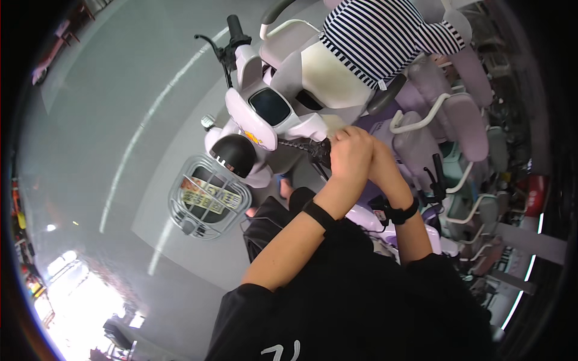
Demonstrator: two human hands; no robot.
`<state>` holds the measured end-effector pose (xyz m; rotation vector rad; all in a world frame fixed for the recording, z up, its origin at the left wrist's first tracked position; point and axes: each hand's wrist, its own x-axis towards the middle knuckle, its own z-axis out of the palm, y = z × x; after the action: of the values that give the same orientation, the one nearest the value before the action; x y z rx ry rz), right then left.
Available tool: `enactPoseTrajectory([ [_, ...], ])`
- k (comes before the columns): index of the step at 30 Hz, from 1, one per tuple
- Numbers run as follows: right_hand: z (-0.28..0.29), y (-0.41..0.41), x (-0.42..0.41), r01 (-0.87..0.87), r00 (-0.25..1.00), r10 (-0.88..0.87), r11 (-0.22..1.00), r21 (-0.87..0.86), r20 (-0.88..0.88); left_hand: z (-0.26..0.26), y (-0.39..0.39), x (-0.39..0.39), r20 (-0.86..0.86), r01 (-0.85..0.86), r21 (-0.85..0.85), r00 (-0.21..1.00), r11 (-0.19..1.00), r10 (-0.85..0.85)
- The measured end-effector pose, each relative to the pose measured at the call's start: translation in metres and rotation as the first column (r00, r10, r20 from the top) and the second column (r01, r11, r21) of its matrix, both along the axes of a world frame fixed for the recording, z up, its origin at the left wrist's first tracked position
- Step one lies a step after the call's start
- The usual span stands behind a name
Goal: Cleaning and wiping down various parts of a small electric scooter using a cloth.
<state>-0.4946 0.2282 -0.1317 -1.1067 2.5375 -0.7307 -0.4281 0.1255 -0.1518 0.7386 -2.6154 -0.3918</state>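
Note:
A pale electric scooter stands before me, with a dark display (270, 106) at the middle of its handlebar. My left hand (352, 151) is closed around the handlebar's near end, beside the black switch housing (319, 152); the grip itself is hidden under the fingers. Against it, partly behind, lies my right hand (380, 158), its fingers mostly hidden. The opposite black grip (234, 29) and its brake lever (205, 38) are uncovered. A grey wire basket (246, 198) is at the scooter's front, below the round black headlight (233, 155).
Striped cloth (375, 38) covers part of the scooter's seat (325, 72). More scooters with padded seats (465, 122) and pale armrests (420, 122) stand closely packed at the right. The smooth grey floor (90, 149) bears white lines. Part of a bare foot (285, 188) shows beneath the handlebar.

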Motion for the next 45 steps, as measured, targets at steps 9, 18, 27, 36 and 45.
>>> enactPoseTrajectory([
  [9,0.010,0.044,0.012,0.109,0.994,-0.106,0.978,0.178,-0.027,-0.016,0.045,0.012,-0.159,0.195,0.134,0.972,0.972,-0.173],
  [18,-0.012,-0.006,-0.028,-0.198,0.963,0.225,0.963,-0.180,0.145,0.012,-0.018,0.000,-0.162,0.150,0.264,0.981,0.953,-0.109],
  [27,-0.060,-0.050,-0.126,-0.417,0.641,0.397,0.899,-0.137,0.657,0.021,-0.058,-0.057,0.333,0.047,0.298,0.931,0.953,-0.150],
  [36,-0.074,-0.057,-0.144,-0.419,0.354,0.247,0.904,-0.083,0.902,0.012,-0.090,-0.083,0.498,0.097,0.414,0.808,0.905,-0.314],
  [45,-0.030,-0.014,-0.058,-0.245,0.939,0.302,0.923,-0.296,0.165,0.055,-0.015,-0.018,0.264,-0.127,0.305,0.963,0.944,0.044],
])
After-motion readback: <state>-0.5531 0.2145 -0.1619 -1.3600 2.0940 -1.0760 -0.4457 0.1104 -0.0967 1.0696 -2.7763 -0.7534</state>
